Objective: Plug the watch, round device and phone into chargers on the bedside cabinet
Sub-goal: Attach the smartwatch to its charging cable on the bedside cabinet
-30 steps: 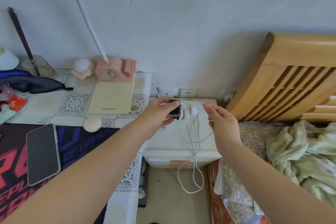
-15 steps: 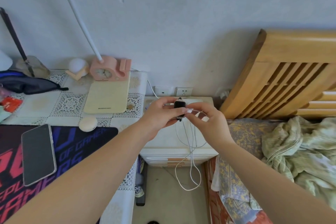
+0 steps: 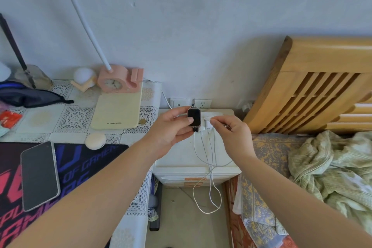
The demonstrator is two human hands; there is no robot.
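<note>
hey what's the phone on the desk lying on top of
The phone lies face up on a dark mouse mat with red and blue lettering. The print directly beneath it is covered.

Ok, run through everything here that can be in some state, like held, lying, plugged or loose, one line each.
watch: held in left hand, screen dark, above the cabinet
cable end: pinched in right hand, beside the watch, whether joined cannot be told
phone: lying flat on the dark mat, screen dark, no cable attached
round device: resting on the table, no cable attached
white cables: hanging over the cabinet front
wall socket: empty
</note>
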